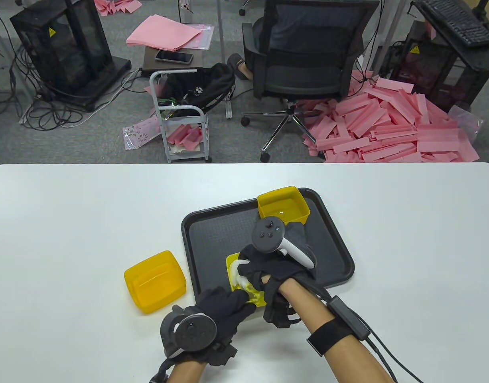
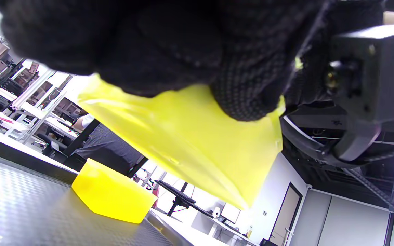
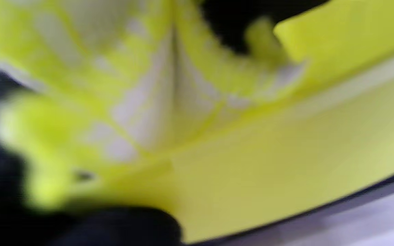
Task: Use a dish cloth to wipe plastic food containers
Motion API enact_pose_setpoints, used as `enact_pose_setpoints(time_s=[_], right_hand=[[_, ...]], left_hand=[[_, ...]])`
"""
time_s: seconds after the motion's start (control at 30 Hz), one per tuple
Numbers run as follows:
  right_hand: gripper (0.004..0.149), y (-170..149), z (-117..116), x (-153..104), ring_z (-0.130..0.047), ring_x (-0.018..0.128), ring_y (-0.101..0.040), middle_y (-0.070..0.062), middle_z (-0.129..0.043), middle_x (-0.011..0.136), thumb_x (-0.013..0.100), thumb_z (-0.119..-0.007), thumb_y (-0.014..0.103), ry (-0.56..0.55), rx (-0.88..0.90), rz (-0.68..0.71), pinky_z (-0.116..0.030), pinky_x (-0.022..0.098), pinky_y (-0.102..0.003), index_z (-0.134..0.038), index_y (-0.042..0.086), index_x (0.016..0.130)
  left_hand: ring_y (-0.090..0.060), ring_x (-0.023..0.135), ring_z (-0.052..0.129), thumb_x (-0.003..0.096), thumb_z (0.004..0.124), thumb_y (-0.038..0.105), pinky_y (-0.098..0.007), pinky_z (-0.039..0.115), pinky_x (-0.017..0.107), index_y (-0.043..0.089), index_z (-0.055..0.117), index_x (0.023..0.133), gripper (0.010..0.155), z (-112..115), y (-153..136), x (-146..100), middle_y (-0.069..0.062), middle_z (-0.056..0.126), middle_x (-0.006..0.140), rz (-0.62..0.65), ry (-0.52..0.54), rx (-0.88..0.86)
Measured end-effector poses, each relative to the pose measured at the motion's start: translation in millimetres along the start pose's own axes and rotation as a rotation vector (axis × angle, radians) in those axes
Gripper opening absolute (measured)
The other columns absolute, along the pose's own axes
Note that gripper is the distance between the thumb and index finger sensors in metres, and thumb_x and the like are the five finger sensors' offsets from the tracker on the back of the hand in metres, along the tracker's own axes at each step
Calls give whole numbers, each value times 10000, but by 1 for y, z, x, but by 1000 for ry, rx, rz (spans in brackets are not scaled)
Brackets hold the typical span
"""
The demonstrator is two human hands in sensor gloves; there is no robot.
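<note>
White surface (image 1: 69,223) at six o'clock: left hand (image 1: 222,309) grips the light, slippery container (image 1: 255,298) by its rim while right hand (image 1: 274,265) holds the soft cloth (image 1: 238,269) bunched inside.

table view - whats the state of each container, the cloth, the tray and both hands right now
held container: lifted over the tray's near edge, gripped by the left hand
dish cloth: bunched, pressed into the held container by the right hand
far container: upright, open, on the tray's far side
left container: upright, open, on the table beside the tray
tray: flat on the table
left hand: grips the held container
right hand: holds the dish cloth
</note>
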State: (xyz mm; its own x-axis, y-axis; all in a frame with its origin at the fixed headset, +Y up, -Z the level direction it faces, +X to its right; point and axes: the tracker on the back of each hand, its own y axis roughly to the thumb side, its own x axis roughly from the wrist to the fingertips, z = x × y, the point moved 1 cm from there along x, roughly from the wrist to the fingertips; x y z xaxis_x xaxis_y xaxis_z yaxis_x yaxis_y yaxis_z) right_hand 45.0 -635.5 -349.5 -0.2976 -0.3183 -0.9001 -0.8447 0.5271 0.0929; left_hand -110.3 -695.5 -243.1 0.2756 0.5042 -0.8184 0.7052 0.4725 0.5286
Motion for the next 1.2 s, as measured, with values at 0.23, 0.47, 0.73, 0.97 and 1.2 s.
enact_pose_setpoints(time_s=[0.23, 0.47, 0.73, 0.97, 1.2], right_hand=[[504, -15, 15, -10, -988, 344, -228, -20, -957, 757, 551, -754, 408, -65, 239, 65, -868, 107, -243, -686, 162, 986], [513, -34, 43, -30, -968, 435, -268, -12, -926, 814, 557, -735, 413, -162, 185, 101, -875, 187, -289, -675, 172, 1006], [476, -85, 69, -50, -879, 685, -370, -66, -815, 946, 565, -731, 367, -309, 265, 134, -842, 443, -454, -643, 242, 1016], [494, -125, 36, -42, -782, 835, -425, -123, -706, 1046, 577, -697, 359, -250, 363, 154, -744, 587, -569, -598, 193, 1031], [557, -139, -30, -28, -730, 919, -437, -148, -615, 1117, 610, -564, 446, -163, 709, 296, -736, 626, -568, -467, 186, 1093]], left_hand=[[-244, 282, 999, 383, 916, 488, -430, 855, 269, 238, 971, 668, 383, 6, -10, 2, -8, 1022, 329, -56, -65, -8], [-246, 282, 1000, 381, 918, 487, -431, 855, 269, 237, 973, 667, 384, -3, -14, 1, -9, 1024, 328, -75, -19, -35], [-245, 279, 1001, 382, 918, 488, -430, 856, 267, 237, 976, 665, 382, -8, -26, -1, -8, 1026, 325, -122, 7, -47], [-243, 280, 1001, 385, 914, 489, -428, 857, 267, 239, 974, 670, 383, -10, -27, 0, -6, 1027, 328, -122, 25, -67], [-241, 279, 1000, 388, 908, 488, -428, 857, 267, 239, 971, 672, 383, -11, -26, -1, -4, 1024, 327, -119, 43, -65]])
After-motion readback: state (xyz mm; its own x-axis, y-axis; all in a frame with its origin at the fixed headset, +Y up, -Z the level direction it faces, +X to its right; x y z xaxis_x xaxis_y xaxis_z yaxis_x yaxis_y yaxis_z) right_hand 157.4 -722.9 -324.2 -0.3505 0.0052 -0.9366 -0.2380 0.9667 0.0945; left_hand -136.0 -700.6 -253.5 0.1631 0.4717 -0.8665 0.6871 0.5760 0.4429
